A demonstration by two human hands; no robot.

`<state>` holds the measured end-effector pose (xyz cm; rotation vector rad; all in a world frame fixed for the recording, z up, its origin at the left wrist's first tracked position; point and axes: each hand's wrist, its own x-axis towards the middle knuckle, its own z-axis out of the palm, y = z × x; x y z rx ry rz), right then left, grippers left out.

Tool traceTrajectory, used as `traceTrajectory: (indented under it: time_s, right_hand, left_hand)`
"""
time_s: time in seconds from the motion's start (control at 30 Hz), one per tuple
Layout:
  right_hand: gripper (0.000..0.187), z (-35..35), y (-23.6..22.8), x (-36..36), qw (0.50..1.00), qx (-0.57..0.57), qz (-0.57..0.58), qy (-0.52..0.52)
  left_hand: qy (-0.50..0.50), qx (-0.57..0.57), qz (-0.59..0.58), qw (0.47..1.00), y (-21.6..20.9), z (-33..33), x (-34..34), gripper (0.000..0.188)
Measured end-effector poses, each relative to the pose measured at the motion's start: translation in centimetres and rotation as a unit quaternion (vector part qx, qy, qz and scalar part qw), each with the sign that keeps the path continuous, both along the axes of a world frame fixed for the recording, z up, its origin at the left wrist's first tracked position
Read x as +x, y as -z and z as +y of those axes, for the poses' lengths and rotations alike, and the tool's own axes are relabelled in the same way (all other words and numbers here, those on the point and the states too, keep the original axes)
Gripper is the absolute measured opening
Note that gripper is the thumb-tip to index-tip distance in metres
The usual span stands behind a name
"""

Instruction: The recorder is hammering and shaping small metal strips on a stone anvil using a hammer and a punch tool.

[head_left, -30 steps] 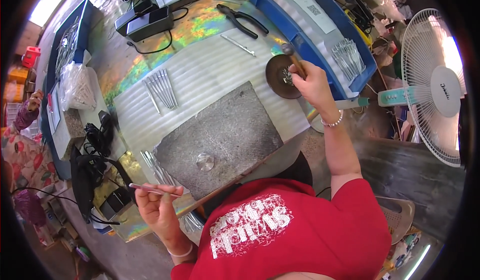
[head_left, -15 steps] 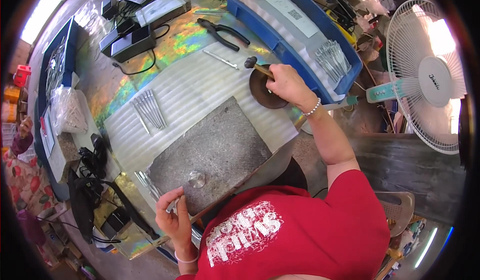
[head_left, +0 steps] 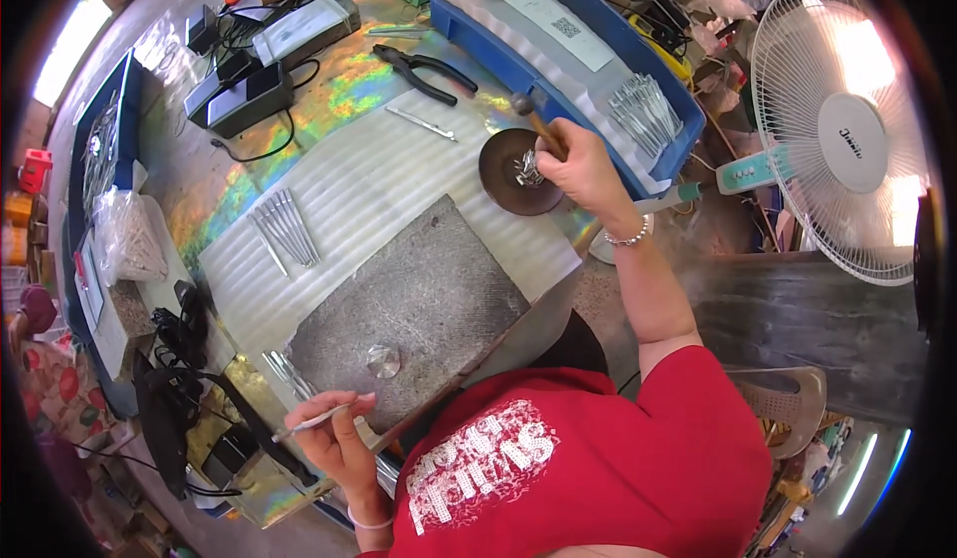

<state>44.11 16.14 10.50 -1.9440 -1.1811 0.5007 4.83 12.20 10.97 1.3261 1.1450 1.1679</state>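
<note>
My left hand pinches a thin silvery metal rod at the near left corner of a grey stone slab. A small round metal disc lies on the slab close to that hand. Several slim metal rods stick out beside the slab's left edge. My right hand is closed around the wooden handle of a small hammer, its dark head pointing away from me. Beneath it stands a brown bowl with small shiny metal pieces inside, partly hidden by the hand.
White foam sheet carries a row of metal rods and a single rod. Pliers lie beyond. A blue tray holds more rods. A fan stands right; cables and black boxes sit far left.
My right hand and the hammer have shifted, uncovering the metal pieces in the bowl. My left hand has turned and moved slightly away from the disc, so its rod now shows clearly.
</note>
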Motion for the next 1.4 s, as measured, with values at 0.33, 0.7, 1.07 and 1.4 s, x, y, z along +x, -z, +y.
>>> traceTrajectory:
  time_s: [0.33, 0.7, 1.07, 1.4]
  right_hand:
    - [0.013, -4.0, -5.3, -10.0, 0.891, -0.069, 0.433, -0.116]
    - [0.011, -5.0, -5.0, -17.0, 0.770, -0.106, 0.587, -0.225]
    - [0.008, -5.6, -5.7, -19.0, 0.823, -0.062, 0.508, -0.245]
    - [0.014, -5.7, -5.3, -18.9, 0.876, -0.074, 0.368, -0.302]
  left_hand:
    - [0.071, -0.232, -0.278, 0.929, -1.3, -0.6, 1.0, 0.017]
    - [0.165, -0.290, -0.484, 0.809, -0.6, -0.3, 2.7, 0.023]
    - [0.156, -0.331, -0.534, 0.762, -0.3, -0.6, 2.6, 0.018]
    - [0.142, -0.371, -0.554, 0.732, -0.3, -0.8, 2.8, 0.017]
